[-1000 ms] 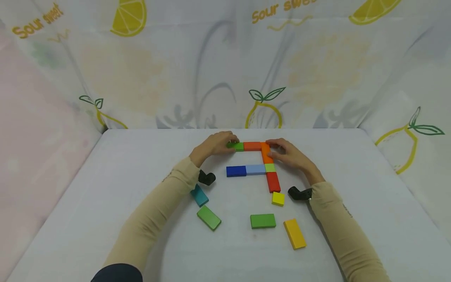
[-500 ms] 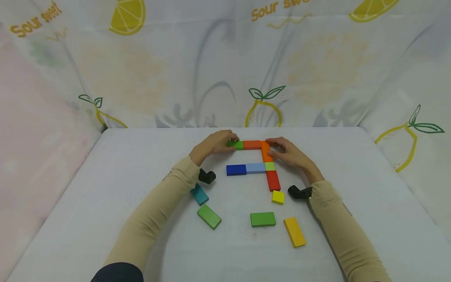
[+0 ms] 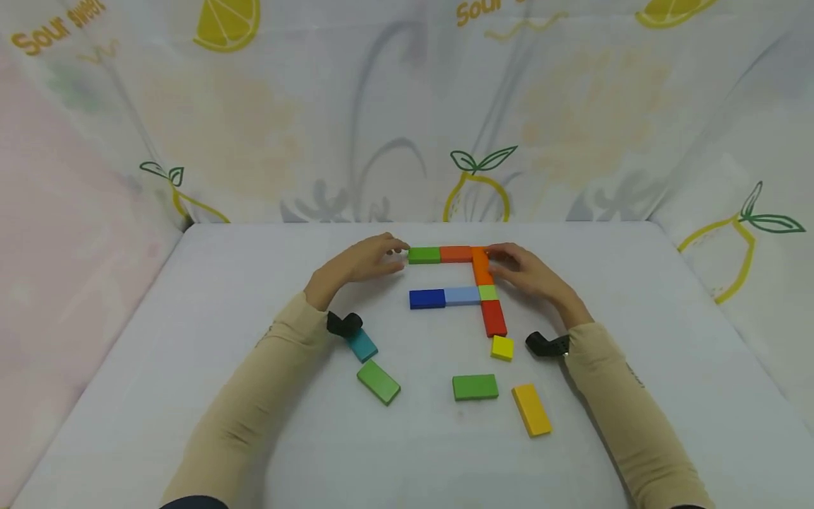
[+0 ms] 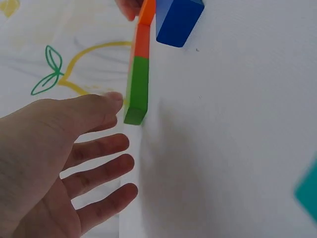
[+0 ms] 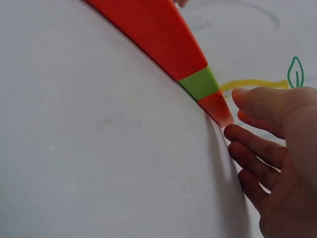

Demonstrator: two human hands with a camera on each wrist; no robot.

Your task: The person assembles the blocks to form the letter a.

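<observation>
Fingers (image 4: pixel 101 147) of left hand (image 3: pixel 359 260) spread loosely just beside green block (image 3: pixel 424 255); red-orange block (image 3: pixel 455 254) abutted it, then orange block (image 3: pixel 481 266). Right hand (image 3: pixel 534 274) relaxed, seemingly touching orange block. Dark blue block (image 3: pixel 427 299) and light blue block (image 3: pixel 461 296) lay nearer the person.

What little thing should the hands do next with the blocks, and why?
Maybe the left hand should pick up the teal block: that hand holds nothing, the block lies loose, and a gap separates the far green block from the dark blue block.
</observation>
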